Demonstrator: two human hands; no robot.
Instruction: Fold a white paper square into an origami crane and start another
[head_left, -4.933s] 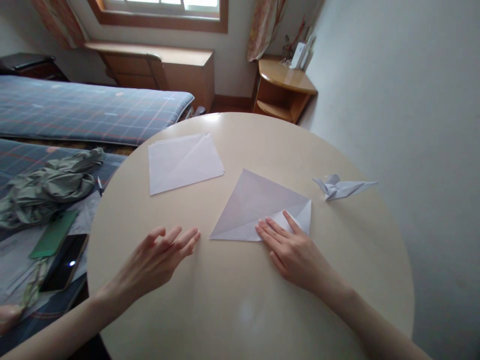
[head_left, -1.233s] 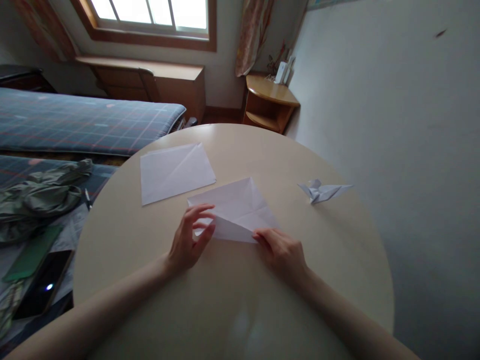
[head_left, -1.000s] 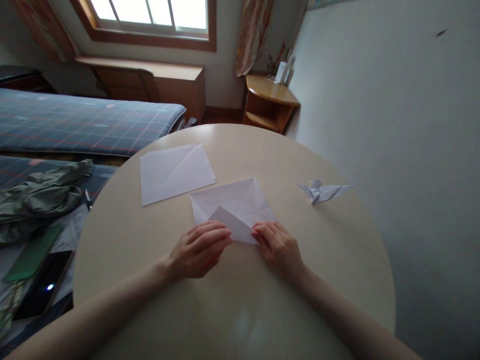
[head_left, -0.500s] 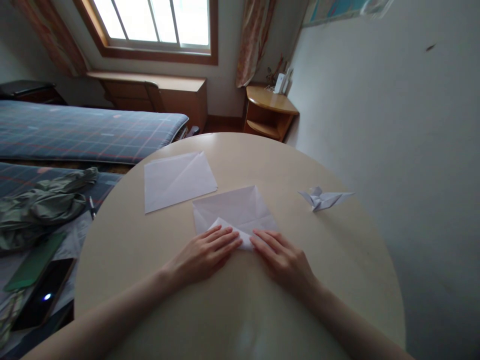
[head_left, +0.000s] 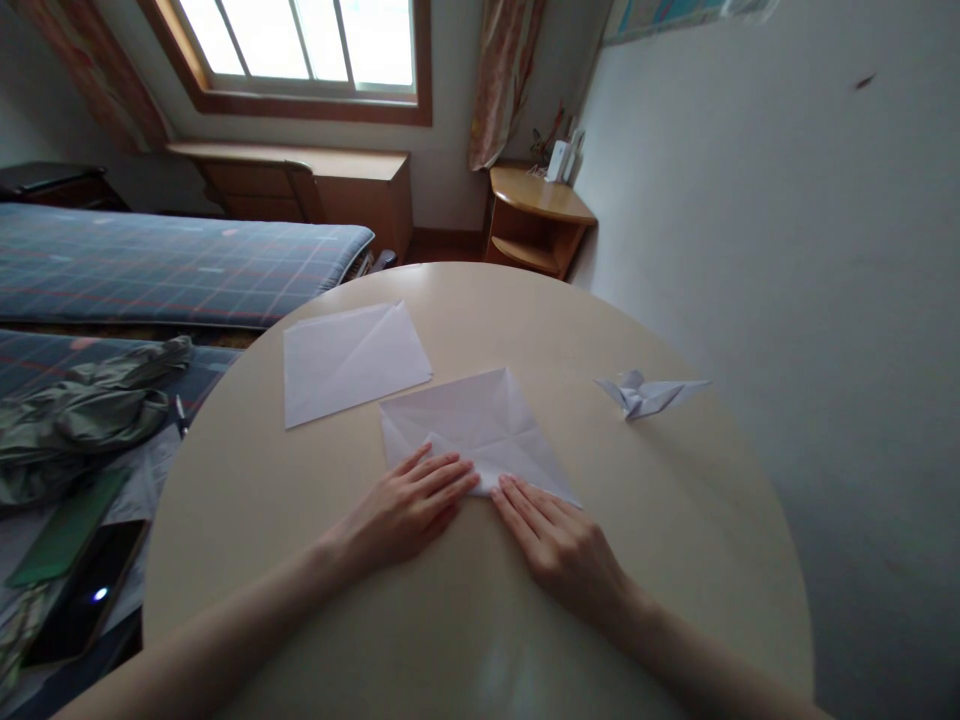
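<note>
A creased white sheet of paper (head_left: 480, 415) lies in front of me, its near edge folded over. My left hand (head_left: 416, 500) rests flat on the folded part with fingers stretched out. On the right end of the near edge, my right hand (head_left: 559, 540) presses with its fingers extended, the tips close to the left fingertips. The palms hide part of the fold. Farther left lies a stack of white paper (head_left: 352, 365) with a diagonal crease line. A folded paper crane (head_left: 649, 395) stands to the right, apart from both hands.
The round cream table (head_left: 480, 620) carries all the paper. Left of it, a plaid mattress (head_left: 180, 265) holds crumpled grey-green cloth (head_left: 90, 420), a green case (head_left: 71, 525), a phone (head_left: 86, 595) and a pen (head_left: 181, 415). A white wall (head_left: 825, 300) borders the right side.
My right hand has shifted slightly down and inward along the fold, uncovering the sheet's right corner. The left hand stays nearly in place on the paper. The camera view has shifted slightly.
</note>
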